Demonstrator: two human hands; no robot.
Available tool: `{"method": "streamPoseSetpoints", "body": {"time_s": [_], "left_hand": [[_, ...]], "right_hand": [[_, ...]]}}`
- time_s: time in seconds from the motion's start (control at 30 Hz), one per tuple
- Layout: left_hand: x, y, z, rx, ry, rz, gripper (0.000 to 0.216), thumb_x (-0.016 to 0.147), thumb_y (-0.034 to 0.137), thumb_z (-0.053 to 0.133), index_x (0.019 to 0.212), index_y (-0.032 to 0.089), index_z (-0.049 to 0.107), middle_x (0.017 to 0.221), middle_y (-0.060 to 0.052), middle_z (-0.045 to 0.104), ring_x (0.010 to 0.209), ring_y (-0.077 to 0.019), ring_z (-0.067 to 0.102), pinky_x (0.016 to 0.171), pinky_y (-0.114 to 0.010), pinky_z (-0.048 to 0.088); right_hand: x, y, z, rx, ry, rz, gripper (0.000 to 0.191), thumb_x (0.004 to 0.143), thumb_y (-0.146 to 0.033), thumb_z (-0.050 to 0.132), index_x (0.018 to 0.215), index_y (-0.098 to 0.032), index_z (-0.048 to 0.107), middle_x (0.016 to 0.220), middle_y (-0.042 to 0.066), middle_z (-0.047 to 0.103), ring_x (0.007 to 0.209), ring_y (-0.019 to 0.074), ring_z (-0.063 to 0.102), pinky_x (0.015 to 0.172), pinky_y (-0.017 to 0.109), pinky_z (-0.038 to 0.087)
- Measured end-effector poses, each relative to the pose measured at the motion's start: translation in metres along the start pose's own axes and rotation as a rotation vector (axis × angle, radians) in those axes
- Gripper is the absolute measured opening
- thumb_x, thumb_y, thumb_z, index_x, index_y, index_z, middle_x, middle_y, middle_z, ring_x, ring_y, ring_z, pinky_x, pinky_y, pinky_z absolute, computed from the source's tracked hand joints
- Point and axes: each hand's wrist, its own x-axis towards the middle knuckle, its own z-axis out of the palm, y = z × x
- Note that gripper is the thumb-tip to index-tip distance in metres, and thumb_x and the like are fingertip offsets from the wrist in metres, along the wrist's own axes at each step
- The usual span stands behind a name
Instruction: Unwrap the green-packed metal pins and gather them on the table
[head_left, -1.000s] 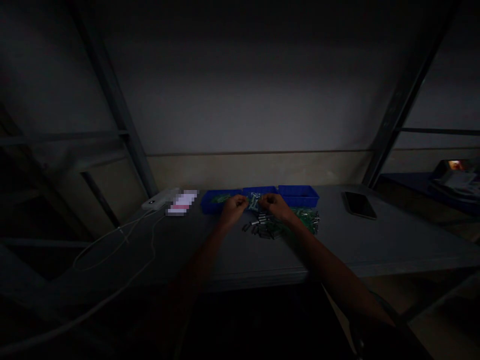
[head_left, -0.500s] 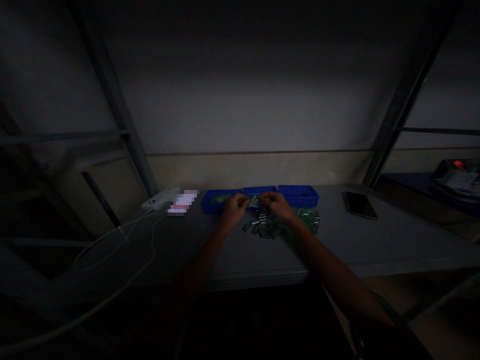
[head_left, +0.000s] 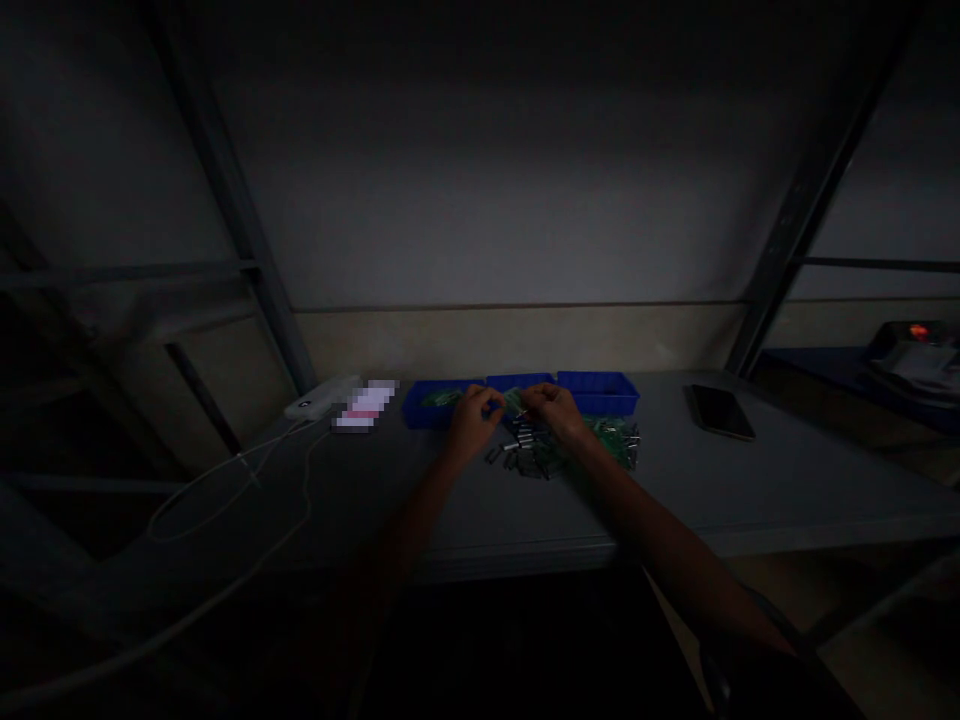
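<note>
The scene is very dark. My left hand [head_left: 474,417] and my right hand [head_left: 553,411] are close together above the grey table [head_left: 750,480], both with fingers pinched on a small green circuit board [head_left: 513,402] held between them. Below the hands lies a heap of small metal parts [head_left: 529,455]. To the right of it sits a pile of green boards [head_left: 615,437]. Three blue trays [head_left: 596,392] stand in a row just behind my hands.
A black phone [head_left: 720,411] lies on the table at the right. A white power bank [head_left: 319,398] with a long white cable [head_left: 225,490] sits at the left, beside a blurred pink card [head_left: 365,405]. Metal shelf posts rise on both sides.
My hands have drawn a little closer together over the small board and dropped slightly. Nothing else on the table has moved.
</note>
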Motion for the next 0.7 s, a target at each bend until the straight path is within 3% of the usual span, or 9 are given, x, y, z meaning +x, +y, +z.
{"method": "streamPoseSetpoints", "body": {"time_s": [0.13, 0.23, 0.37, 0.47, 0.7], "left_hand": [[0.002, -0.003, -0.001, -0.030, 0.063, -0.056, 0.016, 0.068, 0.004, 0.055, 0.074, 0.018, 0.061, 0.085, -0.003, 0.057, 0.072, -0.0140, 0.053, 0.075, -0.029, 0.044], [0.004, -0.007, -0.001, -0.158, 0.108, -0.195, 0.015, 0.072, 0.011, 0.053, 0.084, 0.017, 0.060, 0.088, -0.003, 0.060, 0.072, -0.0139, 0.055, 0.072, -0.028, 0.044], [0.004, -0.007, 0.000, -0.361, -0.058, -0.396, 0.018, 0.079, 0.029, 0.051, 0.083, 0.016, 0.061, 0.077, -0.003, 0.062, 0.068, -0.0144, 0.056, 0.063, -0.025, 0.043], [0.002, -0.004, 0.002, -0.417, -0.143, -0.384, 0.024, 0.077, 0.039, 0.053, 0.077, 0.016, 0.062, 0.072, -0.002, 0.062, 0.066, -0.0141, 0.055, 0.062, -0.024, 0.042], [0.004, -0.012, 0.003, -0.407, -0.061, -0.272, 0.027, 0.071, 0.043, 0.059, 0.067, 0.016, 0.058, 0.061, 0.002, 0.055, 0.061, -0.0131, 0.052, 0.061, -0.024, 0.040]], "right_hand": [[0.000, 0.002, 0.002, 0.084, 0.049, -0.101, 0.039, 0.050, -0.035, 0.072, 0.079, -0.019, 0.053, 0.048, -0.009, 0.047, 0.047, 0.0082, 0.043, 0.051, 0.022, 0.036], [0.000, -0.001, 0.001, 0.132, 0.074, -0.137, 0.043, 0.051, -0.032, 0.071, 0.089, -0.019, 0.056, 0.052, -0.009, 0.052, 0.051, 0.0094, 0.047, 0.054, 0.023, 0.038], [0.002, -0.004, -0.001, 0.105, 0.073, -0.136, 0.036, 0.051, -0.033, 0.069, 0.082, -0.018, 0.060, 0.060, -0.004, 0.058, 0.059, 0.0122, 0.053, 0.060, 0.026, 0.040], [0.003, -0.002, -0.001, 0.090, 0.047, -0.142, 0.032, 0.051, -0.035, 0.070, 0.076, -0.018, 0.059, 0.062, -0.003, 0.059, 0.062, 0.0126, 0.053, 0.062, 0.026, 0.040], [-0.001, 0.001, 0.004, 0.021, -0.028, -0.162, 0.027, 0.055, -0.039, 0.070, 0.068, -0.017, 0.059, 0.060, -0.003, 0.056, 0.059, 0.0108, 0.049, 0.059, 0.024, 0.038]]}}
